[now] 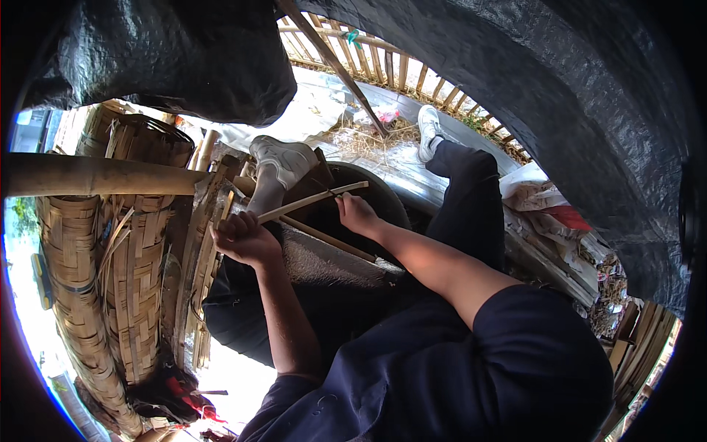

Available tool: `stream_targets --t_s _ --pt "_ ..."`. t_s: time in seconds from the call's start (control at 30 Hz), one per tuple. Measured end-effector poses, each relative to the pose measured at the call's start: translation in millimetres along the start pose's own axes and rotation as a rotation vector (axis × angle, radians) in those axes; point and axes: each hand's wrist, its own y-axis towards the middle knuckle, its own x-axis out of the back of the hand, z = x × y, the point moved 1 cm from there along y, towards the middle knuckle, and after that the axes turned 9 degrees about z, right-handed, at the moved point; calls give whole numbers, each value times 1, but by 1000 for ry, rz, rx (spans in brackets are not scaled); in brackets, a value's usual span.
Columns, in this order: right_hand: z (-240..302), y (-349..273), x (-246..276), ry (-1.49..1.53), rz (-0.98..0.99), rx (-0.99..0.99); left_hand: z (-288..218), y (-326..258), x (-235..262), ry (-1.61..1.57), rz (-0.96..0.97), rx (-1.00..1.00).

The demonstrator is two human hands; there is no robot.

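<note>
The wooden stick [317, 197] runs into the left fingers [239, 225], which hide its lower end. A thin dark thing [333, 192] at the tips of the right fingers [345, 206] is too small to identify, and their grip on it cannot be made out. Below both, the grey slab [324, 259] covers part of the dark round container [390, 193], its inside lost in shadow. Far above the fingers, the black sheeting [199, 59] is cut off by the upper edge.

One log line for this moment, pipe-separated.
left hand: gripping pale strip | right hand: close by strip, grip unclear | surroundings: woven bamboo at left
</note>
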Motion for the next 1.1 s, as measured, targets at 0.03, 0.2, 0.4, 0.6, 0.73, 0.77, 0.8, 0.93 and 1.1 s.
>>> stream_targets --t_s 0.03,0.2,0.4,0.6,0.73,0.77,0.8,0.93,1.1 --pt "10 0 -6 3 36 -100 2 3 6 1 7 3" --pt "120 -4 13 22 200 0 -9 11 31 0 -30 -28" --pt "-9 4 17 -88 67 -32 -1 -3 -6 -43 75 34" --pt "130 -7 21 61 223 35 -10 7 8 -28 -100 -11" --pt "62 2 16 -40 89 124 -8 -5 -10 -97 -30 44" --pt "19 3 18 -38 151 -142 -7 -8 -14 -77 -19 51" --pt "-12 3 22 -117 13 8 -3 -7 -22 -65 0 65" --pt "104 0 27 58 174 -33 -11 -5 4 -8 -49 5" --pt "136 -13 28 162 177 136 -9 -3 3 -41 -35 -7"
